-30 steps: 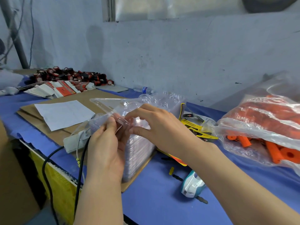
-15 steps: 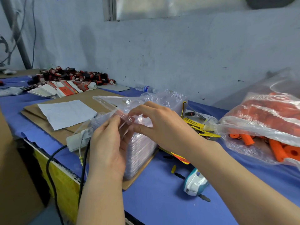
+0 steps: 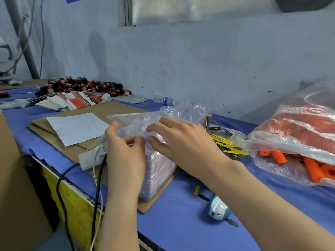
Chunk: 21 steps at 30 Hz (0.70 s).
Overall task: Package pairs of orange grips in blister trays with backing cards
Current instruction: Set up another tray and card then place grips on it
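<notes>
Both hands have shifted a bit since a moment ago: the left hand (image 3: 125,151) now has its thumb up at the tray edge, and the right hand (image 3: 183,140) lies lower over the top. Left fingers (image 3: 137,142) curl round the near edge of a clear tray (image 3: 134,124) and pinch it. Right fingers (image 3: 154,128) bend and pinch the same tray from the other side. That tray sits on top of a stack (image 3: 159,165) of clear trays (you can see right through them). The stack stands on brown cardboard (image 3: 72,151) on the blue tabletop (image 3: 181,223).

Orange grips (image 3: 279,156) lie in a plastic bag (image 3: 290,138) on the right, well apart from the hands. Yellow cards (image 3: 224,144) lie between the stack and the bag. A white paper (image 3: 78,127) rests on the cardboard to the left. A small white and teal tool (image 3: 218,208) lies near the right arm.
</notes>
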### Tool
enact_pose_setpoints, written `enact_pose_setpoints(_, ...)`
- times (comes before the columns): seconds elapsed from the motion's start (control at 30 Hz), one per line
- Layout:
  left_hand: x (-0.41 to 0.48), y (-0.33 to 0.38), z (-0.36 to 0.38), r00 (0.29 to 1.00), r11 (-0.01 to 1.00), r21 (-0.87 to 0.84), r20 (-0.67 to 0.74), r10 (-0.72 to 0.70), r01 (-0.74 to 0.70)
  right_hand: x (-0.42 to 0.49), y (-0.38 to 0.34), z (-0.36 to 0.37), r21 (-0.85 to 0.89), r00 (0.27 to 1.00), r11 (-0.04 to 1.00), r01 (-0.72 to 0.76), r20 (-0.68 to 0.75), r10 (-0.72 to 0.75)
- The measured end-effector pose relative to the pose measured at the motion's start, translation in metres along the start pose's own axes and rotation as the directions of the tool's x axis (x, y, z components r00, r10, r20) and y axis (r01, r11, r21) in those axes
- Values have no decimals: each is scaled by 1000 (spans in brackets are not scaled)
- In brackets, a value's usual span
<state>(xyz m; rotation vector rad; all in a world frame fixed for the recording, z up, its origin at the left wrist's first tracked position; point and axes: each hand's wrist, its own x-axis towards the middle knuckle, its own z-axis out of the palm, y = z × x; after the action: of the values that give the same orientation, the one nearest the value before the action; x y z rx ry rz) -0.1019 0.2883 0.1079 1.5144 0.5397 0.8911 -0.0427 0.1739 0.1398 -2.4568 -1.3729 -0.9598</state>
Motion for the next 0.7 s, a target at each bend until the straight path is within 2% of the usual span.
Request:
enact_pose_setpoints(0.07, -2, -3, 1, 999, 981, 186, -6, 53, -51, 1, -4, -1, -103, 995, 995, -2, -101, -9)
enact_pose_setpoints(0.17, -4, -6, 1, 977, 847, 512, -63, 205, -145, 2, -2, -2, -132, 985, 991, 8, -168, -30)
enact_pose_setpoints(0.27, -2, -2, 1, 912, 767, 551, -28, 409, -328, 1, 2, 1, -197, 982, 980, 41, -171, -75)
enact_pose_setpoints(0.33, 2, -2, 5, 866, 710, 558, 31, 500, -430, -1, 2, 4, -213, 967, 976, 38, -238, -90)
enact_pose_setpoints(0.43, 7, -8, 13, 838, 718, 518, -3, 545, -465, -3, 0, 8, -170, 937, 985, 33, -337, -89)
enact_pose_setpoints(0.47, 9, -9, 15, 830, 730, 501, -41, 556, -464, -4, 0, 10, -115, 937, 993, 10, -346, -49)
enact_pose_setpoints(0.53, 16, -10, 17, 822, 774, 456, -144, 551, -439, -5, 0, 14, 58, 947, 988, -140, -284, 151)
enact_pose_setpoints(0.6, 21, -5, 20, 807, 822, 395, -261, 529, -411, -9, 2, 23, 215, 909, 901, -377, -98, 404)
enact_pose_setpoints(0.63, 22, -1, 21, 791, 834, 369, -311, 527, -411, -12, 3, 30, 254, 879, 850, -462, 4, 476)
enact_pose_setpoints(0.7, 23, 6, 21, 755, 843, 312, -382, 533, -437, -20, 4, 43, 268, 862, 819, -507, 165, 480)
